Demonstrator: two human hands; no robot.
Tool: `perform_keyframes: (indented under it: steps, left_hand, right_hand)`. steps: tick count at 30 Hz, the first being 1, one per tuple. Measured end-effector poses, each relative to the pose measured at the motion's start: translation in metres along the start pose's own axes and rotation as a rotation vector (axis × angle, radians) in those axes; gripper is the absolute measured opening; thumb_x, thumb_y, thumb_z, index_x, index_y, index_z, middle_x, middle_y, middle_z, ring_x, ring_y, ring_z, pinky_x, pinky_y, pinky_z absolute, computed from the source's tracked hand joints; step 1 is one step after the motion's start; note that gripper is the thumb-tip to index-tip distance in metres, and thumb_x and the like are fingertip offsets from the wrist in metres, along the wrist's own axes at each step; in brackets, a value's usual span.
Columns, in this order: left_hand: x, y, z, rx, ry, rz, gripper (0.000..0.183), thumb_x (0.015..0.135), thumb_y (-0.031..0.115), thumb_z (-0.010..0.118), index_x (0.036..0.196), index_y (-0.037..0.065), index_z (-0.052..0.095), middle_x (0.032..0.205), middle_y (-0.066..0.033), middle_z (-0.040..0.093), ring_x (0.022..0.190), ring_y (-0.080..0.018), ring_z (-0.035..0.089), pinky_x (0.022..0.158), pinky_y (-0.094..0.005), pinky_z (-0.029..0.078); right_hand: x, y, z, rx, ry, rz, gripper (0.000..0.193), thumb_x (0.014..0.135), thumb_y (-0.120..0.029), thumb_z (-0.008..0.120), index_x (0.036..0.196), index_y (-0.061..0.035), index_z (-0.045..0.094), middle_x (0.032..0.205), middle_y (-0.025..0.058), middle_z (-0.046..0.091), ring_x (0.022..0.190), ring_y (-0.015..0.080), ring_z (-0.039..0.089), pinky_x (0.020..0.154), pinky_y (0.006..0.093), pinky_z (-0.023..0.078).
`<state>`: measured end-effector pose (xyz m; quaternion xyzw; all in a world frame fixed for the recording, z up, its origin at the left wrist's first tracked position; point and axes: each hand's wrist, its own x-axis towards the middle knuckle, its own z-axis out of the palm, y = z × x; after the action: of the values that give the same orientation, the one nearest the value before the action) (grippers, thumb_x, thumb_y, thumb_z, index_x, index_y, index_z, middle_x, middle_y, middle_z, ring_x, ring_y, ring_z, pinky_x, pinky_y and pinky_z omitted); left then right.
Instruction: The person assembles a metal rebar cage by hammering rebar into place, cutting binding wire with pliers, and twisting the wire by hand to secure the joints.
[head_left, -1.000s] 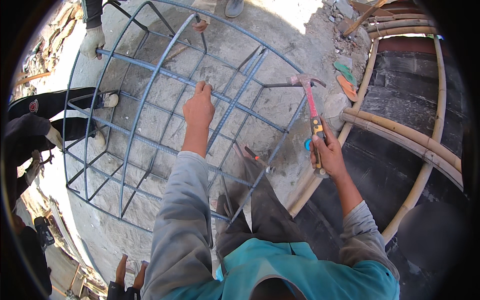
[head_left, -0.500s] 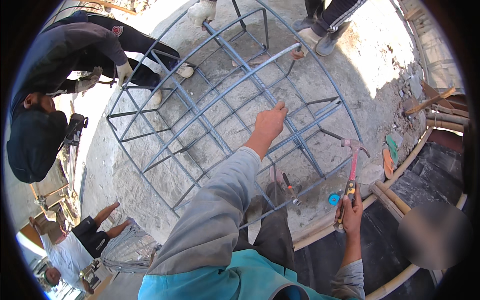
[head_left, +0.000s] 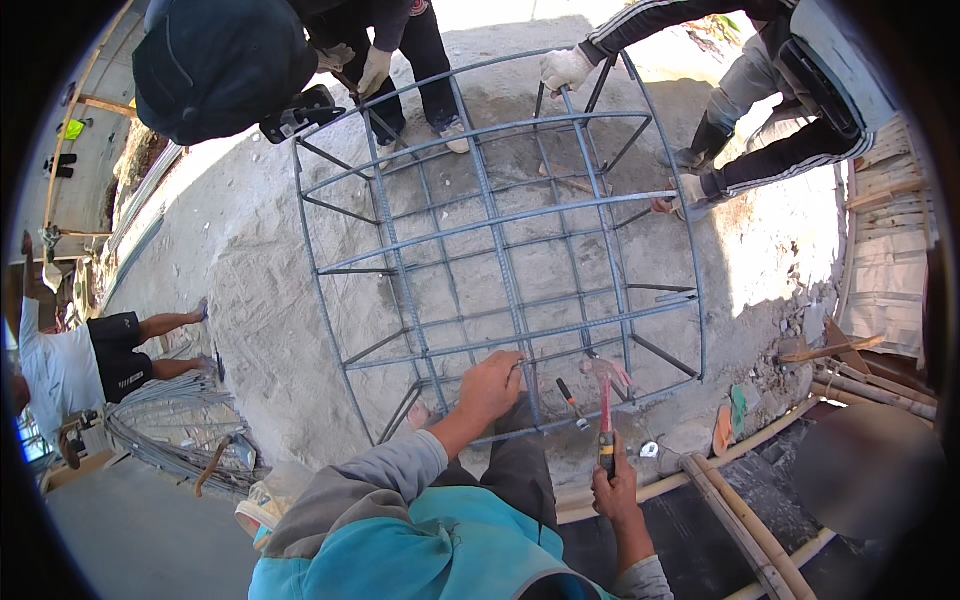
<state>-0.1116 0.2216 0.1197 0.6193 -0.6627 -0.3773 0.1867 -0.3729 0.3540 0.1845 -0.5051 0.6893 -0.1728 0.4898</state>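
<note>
A large cage of steel rebar [head_left: 500, 250] lies on the sandy concrete ground in front of me. My left hand [head_left: 492, 385] grips one of its near bars. My right hand [head_left: 615, 492] is closed around the handle of a claw hammer [head_left: 605, 400], whose head points up toward the cage's near edge. A small dark tool [head_left: 570, 398] hangs on the bar between my two hands. My grey and teal sleeves come in from the lower edge.
Two other people stand at the far side; a gloved hand [head_left: 565, 68] holds the cage's top bar. A third person in white [head_left: 70, 365] is at the left near coiled wire [head_left: 170, 430]. Bamboo poles [head_left: 740, 500] and wood scraps lie at the right.
My view has swung so the cage now lies squarely ahead. My left hand has come down to a nearer bar. The hammer stays in my right hand, now closer to the cage.
</note>
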Motion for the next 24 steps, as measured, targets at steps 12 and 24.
perform_keyframes:
  steps: [12,24]
  left_hand:
    - [0.029,-0.044,0.044,0.012,0.047,-0.238,0.053,0.088,0.025,0.062,0.135,0.005,0.048,0.133,-0.0147,0.054,0.094,-0.0378,0.066,0.076,-0.0462,0.055]
    - [0.019,-0.052,0.066,-0.157,0.041,-0.276,0.043,0.091,0.027,0.056,0.128,0.005,0.052,0.128,-0.0175,0.057,0.091,-0.0394,0.065,0.077,-0.0495,0.053]
  right_hand:
    - [0.375,-0.236,0.062,-1.257,-0.247,-0.846,0.066,0.092,-0.005,0.048,0.152,-0.0227,0.029,0.108,0.0226,0.057,0.091,0.0371,0.066,0.074,0.0450,0.056]
    - [0.355,-0.222,0.048,-1.170,-0.379,-0.760,0.068,0.090,-0.005,0.051,0.152,-0.0189,0.027,0.106,0.0261,0.057,0.092,0.0414,0.065,0.078,0.0475,0.054]
